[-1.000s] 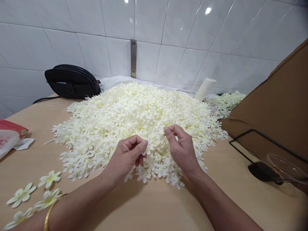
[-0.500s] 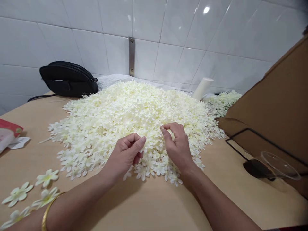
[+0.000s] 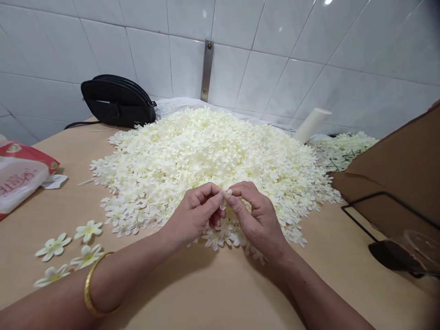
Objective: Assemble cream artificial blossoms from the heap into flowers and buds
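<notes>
A heap of cream-white artificial flower heads [image 3: 192, 151] spreads over the table in front of me. At its near edge my left hand [image 3: 202, 206] and my right hand [image 3: 256, 215] meet, fingertips nearly touching. Between them is a small pale flower piece [image 3: 227, 195], mostly covered by the fingers. My left hand is closed in a pinch on it. My right thumb and forefinger are closed on its other side. On the left, near my forearm, lie several larger flowers with yellow centres [image 3: 87, 230].
A black bag [image 3: 118, 103] stands at the back left, with a red and white packet [image 3: 24, 176] nearer. Sunglasses [image 3: 395, 256] lie on the right before a cardboard box [image 3: 395, 160]. A white roll [image 3: 312, 126] leans by the tiled wall.
My hands have come together; my right hand was apart from the left and over the heap. The view has turned slightly to the left.
</notes>
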Action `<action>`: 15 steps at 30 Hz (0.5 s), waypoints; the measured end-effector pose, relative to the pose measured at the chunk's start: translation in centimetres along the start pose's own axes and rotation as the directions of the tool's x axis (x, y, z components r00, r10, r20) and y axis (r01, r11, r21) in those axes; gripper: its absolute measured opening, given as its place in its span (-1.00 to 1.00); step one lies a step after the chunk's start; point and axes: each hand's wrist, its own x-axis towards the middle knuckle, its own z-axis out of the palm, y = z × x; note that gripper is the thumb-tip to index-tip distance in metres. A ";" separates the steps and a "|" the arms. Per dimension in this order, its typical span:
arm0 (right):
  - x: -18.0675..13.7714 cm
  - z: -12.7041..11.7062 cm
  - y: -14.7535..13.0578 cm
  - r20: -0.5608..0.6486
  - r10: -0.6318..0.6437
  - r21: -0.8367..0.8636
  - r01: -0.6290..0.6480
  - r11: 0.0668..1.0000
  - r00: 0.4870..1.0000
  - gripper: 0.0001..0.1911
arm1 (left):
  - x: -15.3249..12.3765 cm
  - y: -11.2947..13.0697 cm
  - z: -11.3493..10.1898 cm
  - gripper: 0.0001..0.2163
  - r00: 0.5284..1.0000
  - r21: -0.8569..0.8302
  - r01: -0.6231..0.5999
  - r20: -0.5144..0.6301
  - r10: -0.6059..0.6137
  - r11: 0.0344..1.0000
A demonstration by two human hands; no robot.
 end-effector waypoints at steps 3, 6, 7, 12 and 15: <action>0.0 -0.1 0.0 -0.039 0.075 0.095 -0.071 0.993 0.996 -0.87 | 0.0 0.1 0.0 -0.88 0.999 -0.015 -0.008 0.043 0.009 1.000; -0.1 0.0 0.0 -0.038 0.109 0.126 -0.104 0.987 0.993 -0.86 | 0.1 0.0 -0.1 -0.88 0.998 -0.037 0.005 0.060 -0.003 0.999; -0.1 0.0 0.0 -0.036 0.113 0.124 -0.108 0.986 0.993 -0.84 | 0.1 -0.1 -0.1 -0.87 0.998 -0.040 0.011 0.055 -0.009 0.999; -0.1 -0.1 -0.1 -0.016 0.096 0.139 -0.093 0.986 0.995 -0.84 | 0.1 0.0 -0.1 -0.83 0.999 -0.053 0.037 0.025 -0.036 0.998; -0.1 -0.2 0.0 0.003 0.102 0.180 -0.101 0.979 0.995 -0.86 | 0.1 -0.1 -0.1 -0.79 1.000 -0.054 0.025 0.021 -0.024 0.998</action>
